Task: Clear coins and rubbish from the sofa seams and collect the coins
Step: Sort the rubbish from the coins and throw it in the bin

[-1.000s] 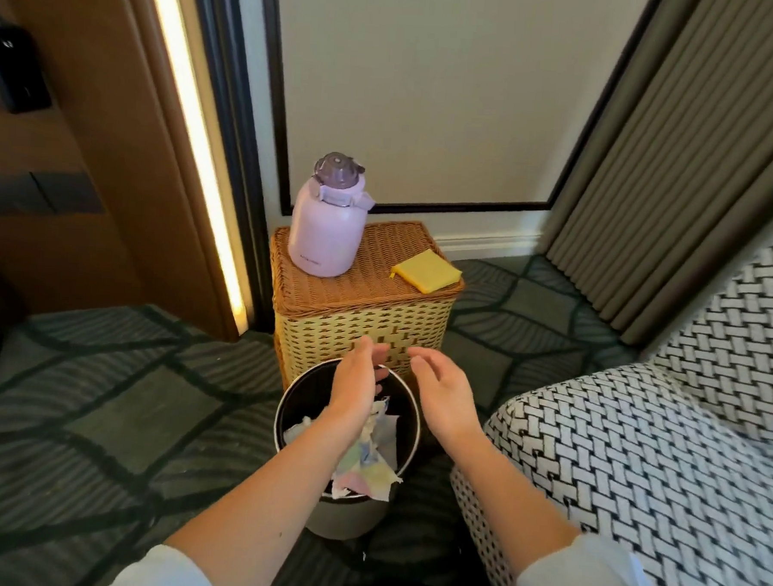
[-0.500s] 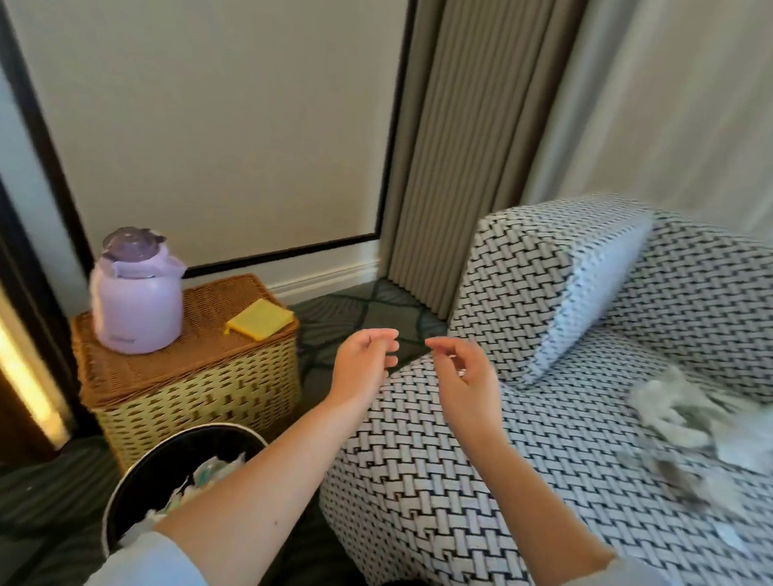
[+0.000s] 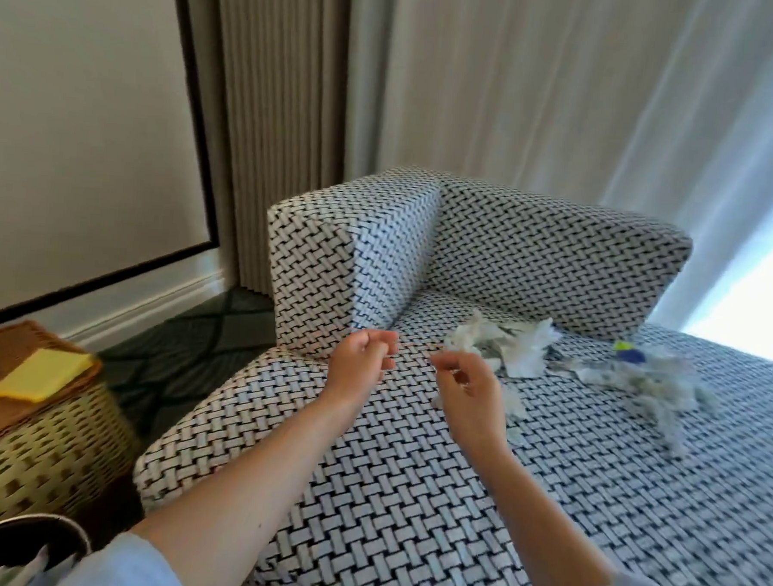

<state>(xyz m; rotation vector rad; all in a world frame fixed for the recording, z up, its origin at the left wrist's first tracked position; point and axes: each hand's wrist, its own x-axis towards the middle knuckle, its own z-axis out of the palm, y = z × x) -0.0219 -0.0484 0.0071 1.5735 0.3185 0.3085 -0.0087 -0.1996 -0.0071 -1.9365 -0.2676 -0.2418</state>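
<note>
A black-and-white woven sofa [image 3: 410, 495] fills the middle and right. Torn white paper rubbish [image 3: 502, 348] lies on its seat near the backrest, with more scraps [image 3: 639, 382] and a small blue and yellow piece [image 3: 628, 352] to the right. My left hand [image 3: 363, 363] and my right hand [image 3: 469, 382] hover over the seat, left of the rubbish, fingers loosely curled and holding nothing. A black bin [image 3: 27, 538] with paper inside shows at the bottom left corner. No coin can be made out.
A wicker basket [image 3: 45, 440] stands left of the sofa with a yellow cloth [image 3: 40, 375] on its lid. Grey curtains [image 3: 272, 130] and sheer white curtains [image 3: 565, 100] hang behind the sofa. Patterned dark carpet [image 3: 185, 345] lies between basket and sofa.
My view has swung right from the bin to the sofa seat. Both hands left the bin, where paper was dropped, and now hang over the seat near the rubbish.
</note>
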